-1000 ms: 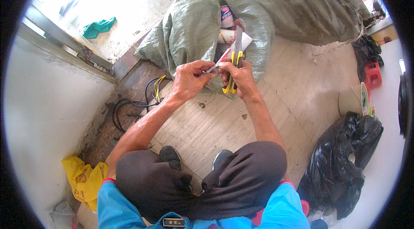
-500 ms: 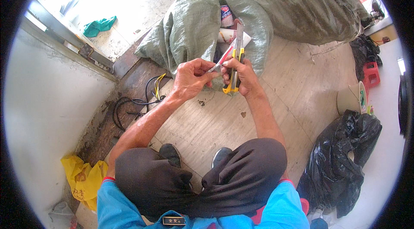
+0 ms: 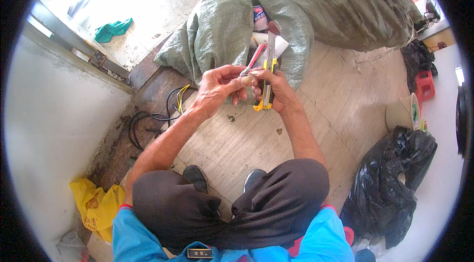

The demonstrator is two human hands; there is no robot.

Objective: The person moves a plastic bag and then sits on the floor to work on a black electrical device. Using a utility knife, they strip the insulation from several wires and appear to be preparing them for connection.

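My right hand [image 3: 277, 88] is closed round a yellow-and-black utility knife [image 3: 268, 67]. Its long blade is out and points away from me. A thin red-and-white strip [image 3: 254, 57] rises from the closed fingertips of my left hand [image 3: 217, 87]; I cannot tell exactly what it is. Both hands meet at the strip's lower end, with the right fingertips touching there. Just beyond them lies an open grey-green woven sack [image 3: 217, 32]. A can [image 3: 259, 18] and a white, cup-like piece [image 3: 277, 45] show in its mouth.
A second full woven sack [image 3: 345, 5] lies at the far right. Black cables [image 3: 140, 124] with yellow wires run along the left wall, near a yellow bag [image 3: 96, 205]. To the right are a black plastic bag [image 3: 385, 183], a beige bucket [image 3: 401, 113] and a red plastic piece [image 3: 424, 86].
The strip stands steeper, and less of it shows above my fingers. My left fingertips have shifted right to meet the right ones; the knife is slightly more upright.
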